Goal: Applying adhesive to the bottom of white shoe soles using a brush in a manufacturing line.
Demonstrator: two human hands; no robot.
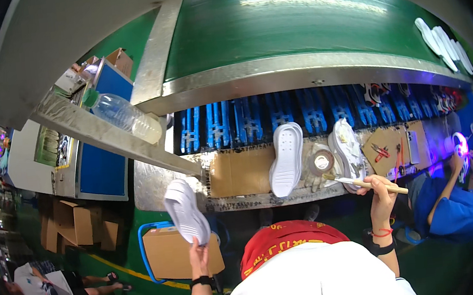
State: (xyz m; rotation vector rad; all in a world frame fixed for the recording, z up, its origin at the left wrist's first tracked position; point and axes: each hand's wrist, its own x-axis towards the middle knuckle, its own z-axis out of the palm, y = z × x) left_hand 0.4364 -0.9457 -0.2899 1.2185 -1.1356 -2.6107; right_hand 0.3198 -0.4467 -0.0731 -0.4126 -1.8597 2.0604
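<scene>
My left hand [199,261] grips a white shoe sole [187,213] by its lower end, holding it up off the bench's near edge. In my right hand [379,200] is a brush [361,182] with a pale wooden handle; its tip points left, near a roll of tape [321,162]. Another white sole [287,159] lies on the bench between my hands. Right of the tape lies a white sole-shaped piece [345,139] covered with smeared, whitish material; I cannot make out whether it is a sole or a holder.
A cardboard sheet [239,173] covers part of the bench. Red-handled pliers [380,151] lie at right. Behind are blue racks [250,120] and a green conveyor belt [293,26]. A bottle [123,116] rests by a metal bar. A co-worker [453,202] sits at right; a carton [167,255] stands below.
</scene>
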